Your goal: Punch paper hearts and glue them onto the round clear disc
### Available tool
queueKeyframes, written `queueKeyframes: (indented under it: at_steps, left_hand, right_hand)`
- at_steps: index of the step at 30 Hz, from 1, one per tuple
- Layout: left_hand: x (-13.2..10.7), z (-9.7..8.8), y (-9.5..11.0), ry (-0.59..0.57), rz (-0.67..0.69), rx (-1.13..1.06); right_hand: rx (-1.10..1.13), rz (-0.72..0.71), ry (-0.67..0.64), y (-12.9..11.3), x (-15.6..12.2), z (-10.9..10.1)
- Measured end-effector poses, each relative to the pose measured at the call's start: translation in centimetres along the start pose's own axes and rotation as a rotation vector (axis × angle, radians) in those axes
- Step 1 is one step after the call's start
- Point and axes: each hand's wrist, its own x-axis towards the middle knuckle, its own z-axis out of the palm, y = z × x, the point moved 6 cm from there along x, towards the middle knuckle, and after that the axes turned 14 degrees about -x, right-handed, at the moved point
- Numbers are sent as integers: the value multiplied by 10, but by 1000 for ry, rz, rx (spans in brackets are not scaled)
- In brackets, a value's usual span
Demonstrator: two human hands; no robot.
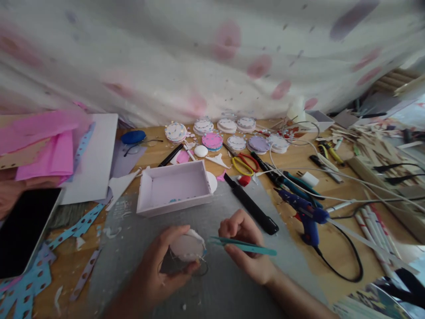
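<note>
My left hand (169, 261) grips a small round white disc (187, 245) by its edges, with the flat face tilted toward me. A thin wire or thread hangs loosely around the disc's lower edge. My right hand (245, 248) is closed on teal tweezers (255, 249), whose tips point left and stop just short of the disc. Behind both hands, a pale lilac open box (175, 209) stands on the grey mat (129, 248) with a few blue bits inside. A black snap-off cutter knife (252, 204) lies behind my right hand.
Several decorated round discs (212, 141) line the back. To the right are a blue glue gun (307, 212) with its cable, red-yellow scissors (244, 165), pliers (328, 153) and markers (376, 230). A phone (28, 230), pink sheets (46, 150) and blue scraps (26, 283) lie at left.
</note>
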Motion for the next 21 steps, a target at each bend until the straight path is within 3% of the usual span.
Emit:
queueKeyframes:
  at_steps: [8,21]
  left_hand:
    - [-6,4,-3,-50,-80,-190]
    - [-23,7,-24,-80,-257,-294]
  right_hand:
    - [-178,-162,16,-16,-5,3]
    - [-259,-221,15,-22,-2,4]
